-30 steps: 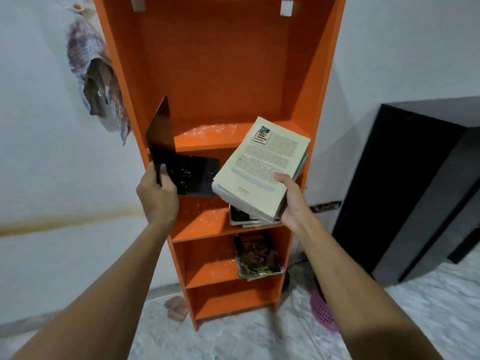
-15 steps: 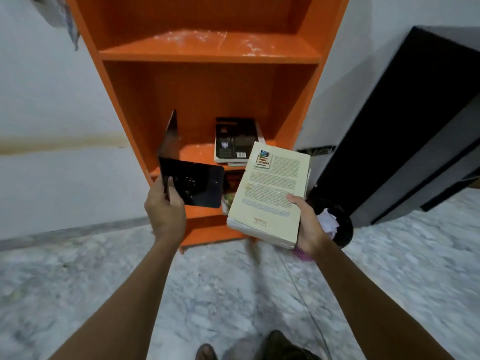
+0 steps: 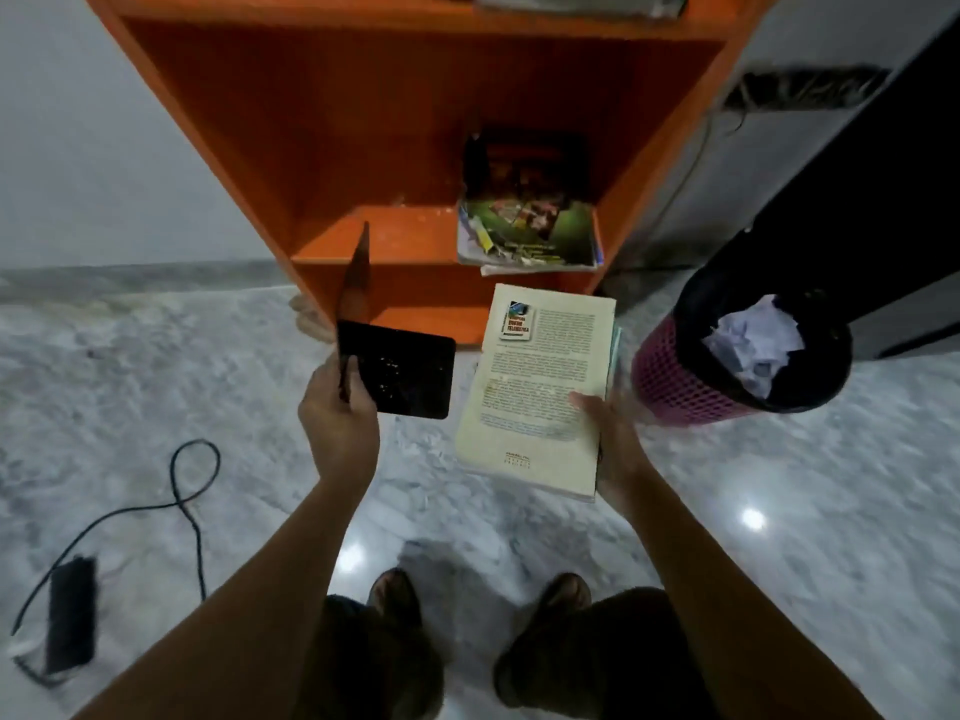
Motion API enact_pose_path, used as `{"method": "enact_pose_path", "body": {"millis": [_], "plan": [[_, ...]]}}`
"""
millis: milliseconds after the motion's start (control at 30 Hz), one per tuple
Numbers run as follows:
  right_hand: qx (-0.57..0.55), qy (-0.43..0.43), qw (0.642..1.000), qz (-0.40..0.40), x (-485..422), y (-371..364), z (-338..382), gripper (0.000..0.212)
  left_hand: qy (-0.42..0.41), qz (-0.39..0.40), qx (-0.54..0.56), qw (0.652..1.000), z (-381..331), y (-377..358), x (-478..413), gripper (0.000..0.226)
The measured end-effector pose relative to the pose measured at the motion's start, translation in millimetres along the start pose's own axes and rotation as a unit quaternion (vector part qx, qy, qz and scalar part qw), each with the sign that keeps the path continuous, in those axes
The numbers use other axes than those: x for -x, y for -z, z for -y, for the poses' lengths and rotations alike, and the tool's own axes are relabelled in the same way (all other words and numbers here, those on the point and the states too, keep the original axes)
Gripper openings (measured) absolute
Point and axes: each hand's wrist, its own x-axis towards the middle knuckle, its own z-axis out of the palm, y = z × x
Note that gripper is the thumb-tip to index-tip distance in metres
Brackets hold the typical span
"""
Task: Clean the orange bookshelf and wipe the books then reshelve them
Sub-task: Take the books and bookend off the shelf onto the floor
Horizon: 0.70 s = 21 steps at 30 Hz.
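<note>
The orange bookshelf [image 3: 363,122] stands ahead against the wall. Its lower shelf holds a stack of colourful books [image 3: 530,233] at the right. My left hand [image 3: 337,407] grips a black L-shaped bookend [image 3: 400,368], dusty on its flat plate, in front of the shelf's bottom. My right hand [image 3: 608,439] holds a cream-covered book [image 3: 540,387], back cover up, with other books under it, low over the floor.
A pink mesh bin [image 3: 675,376] with a black liner and crumpled paper stands right of the shelf. A black cabinet [image 3: 857,210] lies beyond it. A black cable and adapter [image 3: 72,610] lie on the marble floor at left. My feet show below.
The view has tilted down from the upper shelves to the lowest shelves and floor. Both hands have come down with the bookend and the books still held.
</note>
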Motion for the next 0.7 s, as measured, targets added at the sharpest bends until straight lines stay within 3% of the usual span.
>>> {"method": "enact_pose_path", "body": {"millis": [167,333,567,700], "plan": [[0.034,-0.063,0.991,-0.114,-83.6,35.8,-153.9,0.049,0.036,0.001,-0.040,0.999,152.7,-50.0,30.1,0.029],[0.035,-0.067,0.993,-0.089,-184.9,67.8,-255.8,0.059,0.054,0.004,-0.053,0.997,282.0,-108.9,41.2,0.031],[0.071,-0.083,0.994,-0.013,-327.0,114.3,-308.7,0.043,0.047,-0.029,-0.023,0.998,379.4,-193.7,30.7,0.031],[0.203,-0.053,0.973,-0.090,-352.0,115.6,-308.5,0.036,0.076,-0.017,0.001,0.997,407.3,-220.8,25.4,0.035]]}}
